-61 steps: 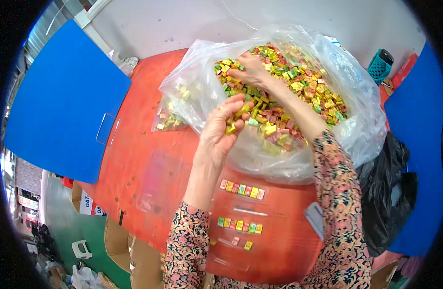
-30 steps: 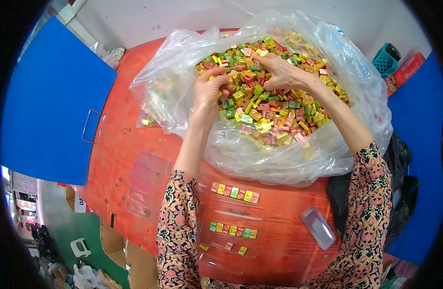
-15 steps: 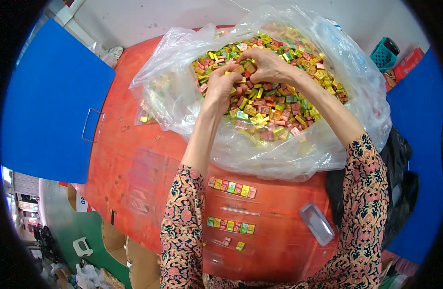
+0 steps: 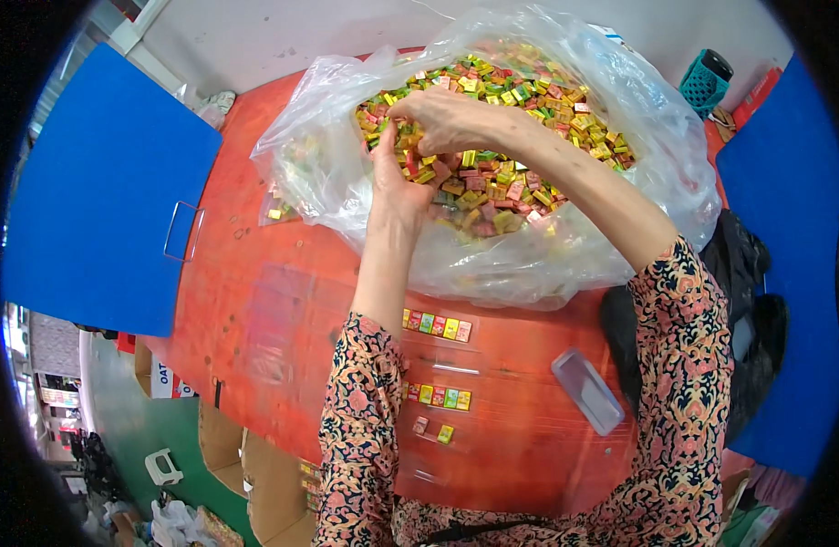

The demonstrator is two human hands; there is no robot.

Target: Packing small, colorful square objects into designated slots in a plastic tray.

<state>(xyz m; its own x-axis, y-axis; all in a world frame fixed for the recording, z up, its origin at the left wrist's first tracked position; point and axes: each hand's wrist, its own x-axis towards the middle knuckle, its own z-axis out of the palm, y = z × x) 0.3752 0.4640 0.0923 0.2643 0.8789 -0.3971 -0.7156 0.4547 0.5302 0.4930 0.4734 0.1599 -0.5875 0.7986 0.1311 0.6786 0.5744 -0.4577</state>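
A large clear plastic bag (image 4: 565, 264) lies open, filled with small coloured boxes (image 4: 515, 178) in yellow, red, green and pink. Both my hands are close together over the left part of this pile. My left hand (image 4: 401, 187) is curled, thumb pointing up and its other fingers mostly hidden among the boxes. Across from it, my right hand (image 4: 447, 120) bends inward with its fingers closed near the left thumb. What either hand grips is hidden. Nearer me, two rows of small boxes (image 4: 438, 325) (image 4: 442, 396) and two single boxes (image 4: 420, 425) (image 4: 446, 434) lie on clear plastic strips.
The red table (image 4: 228, 301) carries a clear shallow tray (image 4: 588, 392) to the right. A black plastic bag (image 4: 743, 337) sits beyond it. Blue panels (image 4: 100, 191) (image 4: 789, 264) flank both sides. Cardboard boxes (image 4: 274, 492) and a white stool (image 4: 163, 467) are at the lower left.
My hands have shifted left over the pile, and the right hand now reaches across above the left. The view has moved slightly, and my left sleeve covers the left ends of the rows.
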